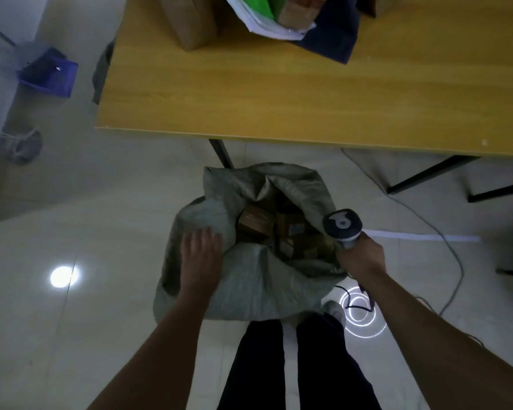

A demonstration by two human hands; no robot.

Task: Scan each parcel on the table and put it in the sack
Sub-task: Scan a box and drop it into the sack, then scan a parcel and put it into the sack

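Note:
A grey woven sack [249, 279] stands open on the floor in front of my legs, with several brown cardboard parcels [256, 223] inside. My left hand [202, 253] rests flat, fingers straight, on the sack's left rim. My right hand [360, 255] grips the handle of a barcode scanner [342, 223] at the sack's right rim, and may pinch the rim too. On the wooden table [279, 93] beyond, at its far edge, lie a brown parcel [190, 22], a white and green bag parcel [264, 16] and a dark blue one [332, 37].
The table's black legs [222, 153] stand just behind the sack. A grey cable [444, 241] trails over the tiled floor on the right. A blue bin [48, 72] sits at the far left by the wall.

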